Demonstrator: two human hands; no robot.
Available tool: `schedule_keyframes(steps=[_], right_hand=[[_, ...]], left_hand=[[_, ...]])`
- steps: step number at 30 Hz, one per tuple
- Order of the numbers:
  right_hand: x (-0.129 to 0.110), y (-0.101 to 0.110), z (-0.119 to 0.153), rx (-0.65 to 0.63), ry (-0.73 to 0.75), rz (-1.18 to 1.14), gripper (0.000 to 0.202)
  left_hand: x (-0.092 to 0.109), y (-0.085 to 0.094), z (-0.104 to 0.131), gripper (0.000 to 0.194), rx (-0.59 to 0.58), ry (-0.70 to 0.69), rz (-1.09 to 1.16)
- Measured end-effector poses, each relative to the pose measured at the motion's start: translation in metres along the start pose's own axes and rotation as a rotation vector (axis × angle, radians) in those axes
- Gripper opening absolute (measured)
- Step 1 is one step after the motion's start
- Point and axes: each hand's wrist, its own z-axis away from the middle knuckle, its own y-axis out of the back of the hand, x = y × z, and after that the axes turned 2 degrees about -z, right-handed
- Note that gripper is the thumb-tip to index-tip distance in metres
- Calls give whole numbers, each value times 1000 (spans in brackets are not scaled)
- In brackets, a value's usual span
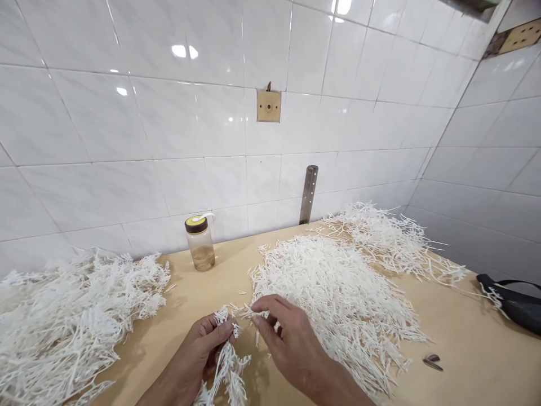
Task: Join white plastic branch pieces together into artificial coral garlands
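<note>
My left hand (207,344) is closed around a bunch of white branched strands (230,372), which look like plastic sprue and hang below the fingers. Just right of it, my right hand (291,344) pinches a few thin white sticks (245,311) between thumb and fingertips. The two hands are close together but apart. Beside and beyond the right hand spreads a large heap of short loose white sticks (325,282). To the left of my left hand lies a big tangled pile of similar branched white strands (76,321).
A clear bottle (200,248) with a black and yellow lid stands near the tiled wall (169,124). Bare-looking white branches (384,234) lie at the back right. A black item with a strap (518,304) and a small dark object (432,361) rest on the table (477,372).
</note>
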Motion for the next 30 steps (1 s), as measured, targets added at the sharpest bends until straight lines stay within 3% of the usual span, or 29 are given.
schedule_keyframes(steps=[4,8,13,21,25,30], right_hand=[[-5,-13,8,-97,-116,-162,23],[-2,-21,10,-177,-328,-390,31],[-5,-28,6,-141,-528,-538,33],[3,-30,8,-137,-521,-428,21],[9,-26,13,-177,-462,-279,19],[7,-20,14,-241,-442,-251,21]], left_hand=[[-2,-3,2,44,-36,27,-17],[1,-7,6,50,-79,19,-30],[7,-14,12,53,-84,-29,-56],[5,-9,12,49,4,-118,-259],[5,-6,11,46,-5,-108,-296],[8,-5,9,42,-7,-56,-333]])
